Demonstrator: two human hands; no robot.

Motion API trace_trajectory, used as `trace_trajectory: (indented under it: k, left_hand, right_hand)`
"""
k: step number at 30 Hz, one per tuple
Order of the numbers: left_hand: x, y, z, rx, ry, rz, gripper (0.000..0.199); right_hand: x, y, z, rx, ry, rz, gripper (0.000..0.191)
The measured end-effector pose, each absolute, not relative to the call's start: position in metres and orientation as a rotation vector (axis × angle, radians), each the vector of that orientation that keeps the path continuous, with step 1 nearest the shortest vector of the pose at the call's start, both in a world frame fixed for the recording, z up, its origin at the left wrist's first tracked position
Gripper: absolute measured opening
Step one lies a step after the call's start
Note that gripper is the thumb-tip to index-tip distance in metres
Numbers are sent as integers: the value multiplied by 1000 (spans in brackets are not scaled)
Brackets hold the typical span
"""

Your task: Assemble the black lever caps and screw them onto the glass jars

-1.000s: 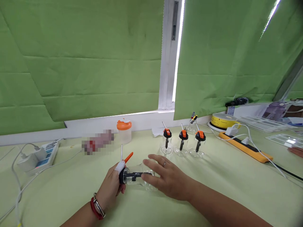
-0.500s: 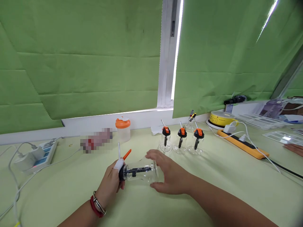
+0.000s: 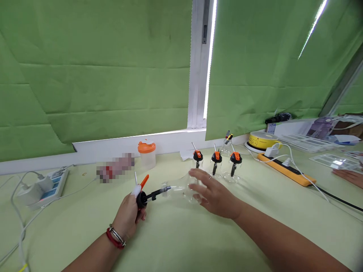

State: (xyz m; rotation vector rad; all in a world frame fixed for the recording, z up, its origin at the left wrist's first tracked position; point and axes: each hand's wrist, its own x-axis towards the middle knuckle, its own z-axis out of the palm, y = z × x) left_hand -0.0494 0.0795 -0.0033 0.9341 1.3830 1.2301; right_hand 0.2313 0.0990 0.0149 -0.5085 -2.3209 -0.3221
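Observation:
My left hand (image 3: 130,211) is wrapped around a black bottle cap (image 3: 141,199) with an orange lever (image 3: 144,182), a thin metal spout and a long dark stem. A white wrapping covers the thumb. Held in my right hand (image 3: 215,192), a clear glass bottle (image 3: 177,190) lies on its side above the table, its base towards the palm. The stem's tip is still inside the bottle's neck, while the cap is apart from the rim. Behind my right hand stand three similar capped glass bottles (image 3: 217,166), upright.
An orange-lidded cup (image 3: 147,155) stands at the back. Power strips lie left (image 3: 51,187) and right (image 3: 286,168), with loose cables. A small glass flask holding tools (image 3: 227,143) and a yellow round container (image 3: 262,140) are behind. Another person's hand (image 3: 347,176) rests at far right.
The cap and stem have come out of the bottle for most of their length. My right hand has moved right and up with the bottle; my left hand has shifted slightly left.

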Motion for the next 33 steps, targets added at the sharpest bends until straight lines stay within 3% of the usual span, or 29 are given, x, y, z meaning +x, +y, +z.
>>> trace_trajectory:
  k: [3, 9, 13, 18, 23, 33]
  left_hand:
    - [-50, 80, -5, 933, 1389, 1225, 35]
    - [-49, 79, -8, 944, 1346, 1199, 35]
    - [-48, 78, -7, 973, 1344, 1193, 35]
    - [-47, 79, -7, 1015, 1359, 1198, 35]
    - [-46, 79, -8, 1017, 1360, 1179, 34]
    - [-42, 77, -6, 992, 1393, 1150, 31]
  right_hand:
    - [252, 100, -2, -914, -2108, 93, 71]
    - [284, 90, -43, -1318, -1659, 744, 75]
    - [292, 89, -53, -1467, -1702, 684, 82]
    - [294, 99, -52, -1685, -1699, 565, 75]
    - [298, 108, -58, -1681, -1726, 494, 67]
    - [302, 109, -63, -1717, -1754, 471, 71]
